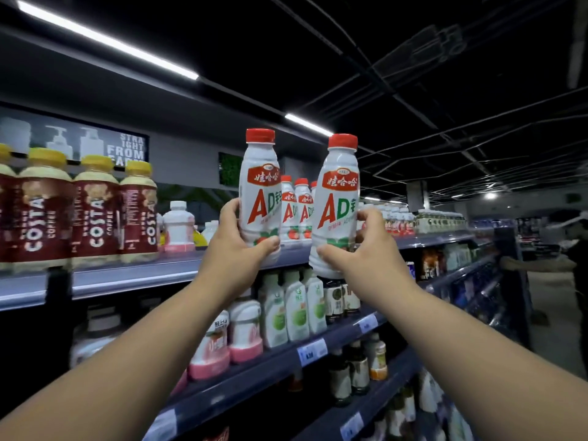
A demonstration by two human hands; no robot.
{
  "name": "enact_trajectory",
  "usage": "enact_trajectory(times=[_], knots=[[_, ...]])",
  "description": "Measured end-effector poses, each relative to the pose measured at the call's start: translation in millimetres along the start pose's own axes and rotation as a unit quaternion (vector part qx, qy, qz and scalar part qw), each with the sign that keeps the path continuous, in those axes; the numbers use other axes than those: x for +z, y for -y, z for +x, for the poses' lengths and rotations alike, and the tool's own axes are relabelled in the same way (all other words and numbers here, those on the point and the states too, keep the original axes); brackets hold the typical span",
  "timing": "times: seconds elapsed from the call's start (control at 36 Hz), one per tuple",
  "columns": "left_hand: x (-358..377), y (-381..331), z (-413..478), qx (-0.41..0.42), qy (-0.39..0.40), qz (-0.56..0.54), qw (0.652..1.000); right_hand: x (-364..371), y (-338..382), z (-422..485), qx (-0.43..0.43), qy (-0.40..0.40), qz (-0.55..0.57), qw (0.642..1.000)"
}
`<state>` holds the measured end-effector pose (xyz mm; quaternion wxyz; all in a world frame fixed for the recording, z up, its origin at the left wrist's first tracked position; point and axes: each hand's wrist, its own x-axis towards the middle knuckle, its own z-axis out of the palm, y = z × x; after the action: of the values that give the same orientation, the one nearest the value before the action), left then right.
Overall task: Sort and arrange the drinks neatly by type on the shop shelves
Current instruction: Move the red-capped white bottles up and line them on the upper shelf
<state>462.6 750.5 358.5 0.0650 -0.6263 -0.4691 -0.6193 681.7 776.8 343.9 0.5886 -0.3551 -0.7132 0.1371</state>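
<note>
I hold two white AD milk bottles with red caps upright in front of the top shelf (133, 275). My left hand (237, 246) grips the lower part of the left bottle (259, 189). My right hand (366, 249) grips the base of the right bottle (337, 205), which hangs slightly lower, in front of the shelf edge. Behind and between them, more of the same AD bottles (297, 208) stand in a row on the top shelf.
Dark red Costa coffee bottles (92, 211) fill the top shelf's left; a small white and pink bottle (178, 227) stands between them and the AD row. Lower shelves hold pink and green-labelled bottles (286, 310). A person (572, 262) stands far right in the aisle.
</note>
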Motion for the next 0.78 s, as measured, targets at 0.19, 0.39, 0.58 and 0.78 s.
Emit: enact_trajectory(times=[0.19, 0.39, 0.58, 0.78], knots=[[10, 38, 23, 0.001, -0.016, 0.082, 0.996, 58, -45, 63, -0.001, 0.041, 0.063, 0.997], [2, 52, 54, -0.030, -0.095, 0.180, 0.979, 112, -51, 130, -0.062, 0.090, 0.150, 0.983], [2, 58, 87, -0.089, -0.154, 0.243, 0.954, 157, -41, 174, -0.115, 0.141, 0.188, 0.965], [-7, 79, 90, -0.152, -0.164, 0.237, 0.945, 204, -51, 184, -0.117, 0.199, 0.108, 0.967]])
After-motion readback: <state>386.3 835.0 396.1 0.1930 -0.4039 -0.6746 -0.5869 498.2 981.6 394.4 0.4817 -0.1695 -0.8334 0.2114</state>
